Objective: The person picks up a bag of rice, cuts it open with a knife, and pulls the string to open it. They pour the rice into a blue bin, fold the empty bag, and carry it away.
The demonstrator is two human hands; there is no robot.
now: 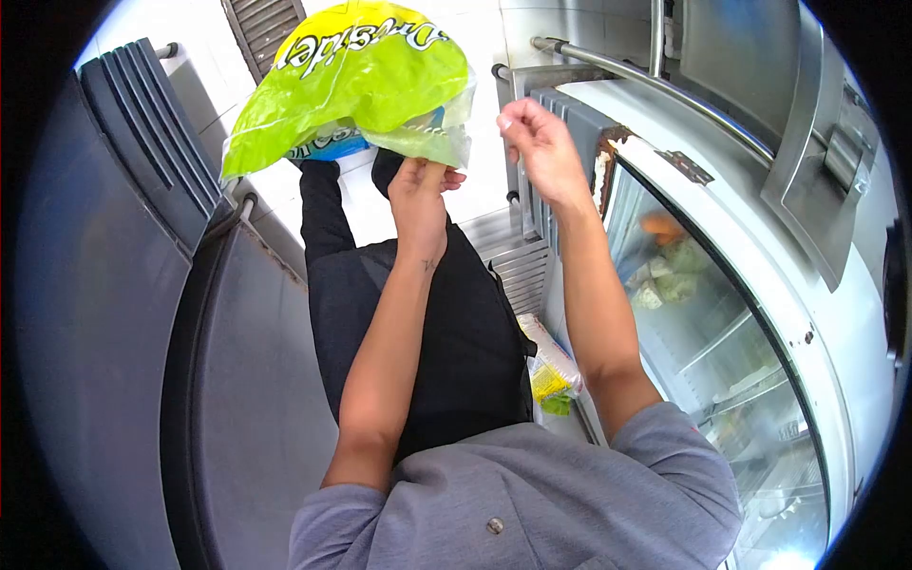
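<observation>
A green and yellow plastic bag [370, 85] with large printed lettering, upside down from where I look, is in front of me at the top of the head view. My left hand [418, 204] is closed on the bag's near edge, thumb pressed against the plastic. To the right of the bag, and apart from it, my right hand [543, 152] is raised with its fingers curled together. Whether anything small sits between those fingertips is hidden. Part of a blue printed area [332, 144] shows beneath the bag's green side.
At right stands a white glass-door fridge [722, 332] with produce inside and a metal rail [665, 95] above. Dark grey appliance panels [104, 313] line the left. Beside my legs lies a white and yellow packet [551, 366], near a slatted metal grate [518, 271].
</observation>
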